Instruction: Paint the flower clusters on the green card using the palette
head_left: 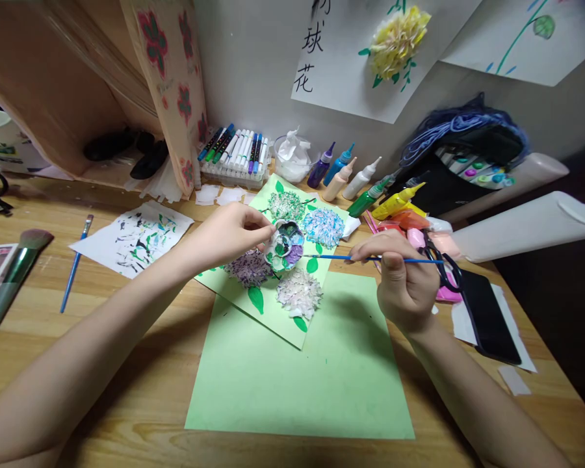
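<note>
Worktop [141, 422]: green sheet [297, 390], bare but for specks. Overlapping it, flower card [292, 337]; looks well advanced. Right hand [403, 286] pinches thin brush [336, 257], tip by the palette [283, 244]; left hand [238, 226] pinches palette's rim, above card. Four textured blooms [324, 226] on, green leaves [256, 300] painted. Remaining touches: can't tell.
</note>
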Demonstrator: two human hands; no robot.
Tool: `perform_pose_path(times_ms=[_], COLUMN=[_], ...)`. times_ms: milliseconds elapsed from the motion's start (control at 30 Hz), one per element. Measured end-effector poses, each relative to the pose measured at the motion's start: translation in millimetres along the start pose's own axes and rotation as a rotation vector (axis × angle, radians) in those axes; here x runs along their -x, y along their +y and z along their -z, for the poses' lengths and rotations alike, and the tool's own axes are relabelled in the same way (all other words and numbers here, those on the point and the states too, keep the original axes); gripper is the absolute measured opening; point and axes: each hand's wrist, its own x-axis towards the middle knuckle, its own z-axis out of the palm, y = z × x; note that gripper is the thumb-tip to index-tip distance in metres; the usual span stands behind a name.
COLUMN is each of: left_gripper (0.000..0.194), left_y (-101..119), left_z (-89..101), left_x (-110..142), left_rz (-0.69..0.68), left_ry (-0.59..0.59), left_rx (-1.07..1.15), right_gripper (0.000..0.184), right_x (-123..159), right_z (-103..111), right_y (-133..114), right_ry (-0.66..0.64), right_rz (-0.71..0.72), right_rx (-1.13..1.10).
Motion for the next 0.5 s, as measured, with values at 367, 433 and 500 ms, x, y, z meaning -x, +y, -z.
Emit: perform_pose_path(times_ms=[367, 433, 500], left_gripper=[0.026, 0.026, 0.025], left_y=[-0.3, 0.5, 0.5], left_z=[1.3, 3.2, 5.6], left_x=[0.0, 0.0, 0.0], left_rz=[-0.009, 0.001, 0.004], left_ry=[0.008, 0.017, 0.027], left_rx=[0.004, 0.006, 0.023], right_gripper=[0.036, 0.036, 0.037], right_x=[-2.4, -2.6, -1.6], right_z=[-1.2, -2.1, -3.0], right_y=[-1.9, -3.1, -4.0], right_ry=[0.113, 0.189, 0.201], right_rz=[-0.003, 0.023, 0.053], right_rx=[-0.042, -0.087, -0.14])
